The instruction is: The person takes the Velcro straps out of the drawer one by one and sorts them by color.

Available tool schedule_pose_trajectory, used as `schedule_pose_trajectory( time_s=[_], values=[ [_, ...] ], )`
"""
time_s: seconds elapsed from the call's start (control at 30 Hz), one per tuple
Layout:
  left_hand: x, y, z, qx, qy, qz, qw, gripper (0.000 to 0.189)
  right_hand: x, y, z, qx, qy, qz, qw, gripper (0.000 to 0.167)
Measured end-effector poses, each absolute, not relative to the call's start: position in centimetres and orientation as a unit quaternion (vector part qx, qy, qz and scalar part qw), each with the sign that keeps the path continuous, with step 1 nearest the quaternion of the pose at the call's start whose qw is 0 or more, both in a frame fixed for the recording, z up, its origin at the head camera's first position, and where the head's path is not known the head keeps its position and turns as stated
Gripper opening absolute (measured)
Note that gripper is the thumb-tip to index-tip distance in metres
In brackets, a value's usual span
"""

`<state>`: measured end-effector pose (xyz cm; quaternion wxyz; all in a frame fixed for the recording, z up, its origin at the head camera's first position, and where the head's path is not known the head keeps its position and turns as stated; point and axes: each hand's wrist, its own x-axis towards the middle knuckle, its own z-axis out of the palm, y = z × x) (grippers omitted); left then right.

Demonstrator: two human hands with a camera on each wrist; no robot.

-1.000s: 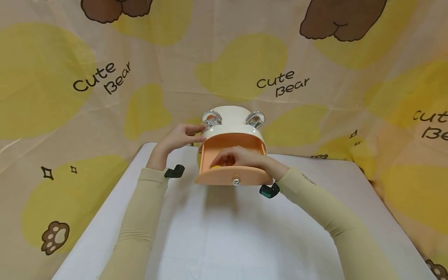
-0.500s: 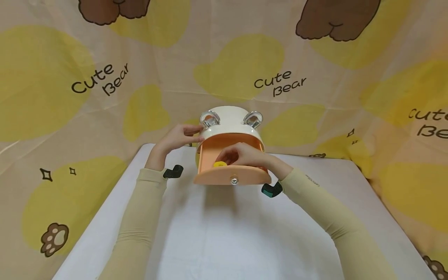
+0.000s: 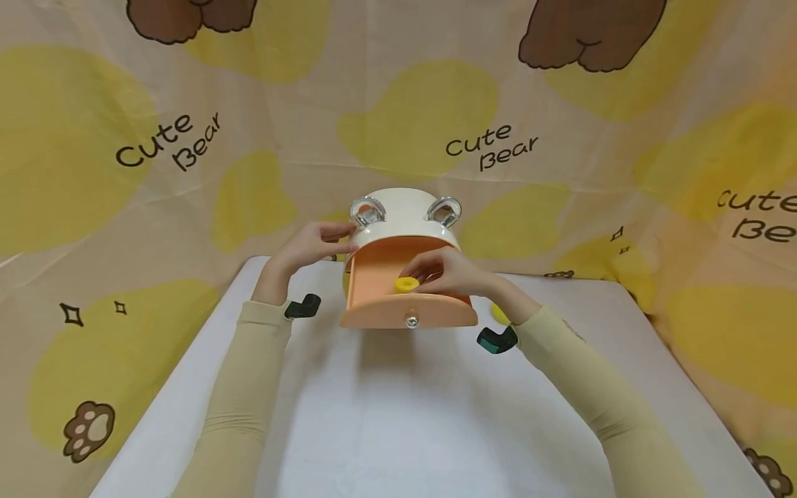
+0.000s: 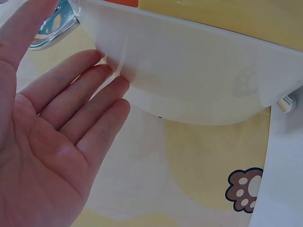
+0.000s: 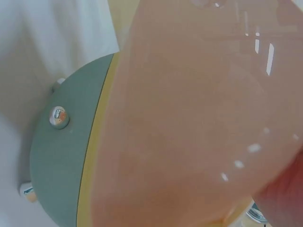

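Note:
My right hand [image 3: 453,271] reaches into the pulled-out peach drawer [image 3: 373,316] and pinches a small yellow ring [image 3: 407,284] between thumb and fingers. The ring is just behind the drawer front; whether it touches the drawer floor, I cannot tell. The drawer belongs to a cream rounded box [image 3: 401,214] with two silver ear-shaped loops on top. My left hand [image 3: 311,245] is at the box's left side; in the left wrist view its fingers [image 4: 102,111] lie nearly straight, tips against the white wall. In the right wrist view the drawer front hides most of the right hand.
Below the drawer sits a green drawer front [image 5: 66,151] with a silver knob [image 5: 59,117]. Part of a yellow thing [image 3: 500,315] shows beside the right wrist, its kind unclear. A white cloth [image 3: 398,422] covers the table, and a bear-print curtain [image 3: 398,104] hangs close behind.
My right hand has moved to the right and slightly up inside the drawer with the yellow ring, which now shows more fully. The left hand stays at the box's side.

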<state>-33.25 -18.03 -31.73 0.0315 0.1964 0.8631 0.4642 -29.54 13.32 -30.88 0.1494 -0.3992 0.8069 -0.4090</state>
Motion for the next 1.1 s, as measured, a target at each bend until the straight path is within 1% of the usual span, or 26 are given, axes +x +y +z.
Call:
schedule_pose_trajectory(
  time_s=[0.2, 0.57, 0.9, 1.1],
  values=[
    [-33.3, -18.0, -31.9, 0.197, 0.86, 0.469, 0.033, 0.064, -28.9, 14.8, -30.7, -0.38, 0.8, -0.442, 0.14, 0.032],
    [-33.3, -18.2, -32.0, 0.201, 0.861, 0.467, 0.03, 0.06, -28.0, 18.5, -30.4, -0.328, 0.814, -0.467, 0.103, 0.035],
    [-31.2, -17.3, -29.8, 0.199, 0.864, 0.461, 0.043, 0.057, -27.6, 22.1, -31.1, -0.297, 0.829, -0.468, 0.071, 0.039],
    [-32.4, -17.6, -30.9, 0.197, 0.862, 0.465, 0.044, 0.058, -27.4, 23.9, -31.7, -0.27, 0.839, -0.469, 0.059, 0.039]
  ],
)
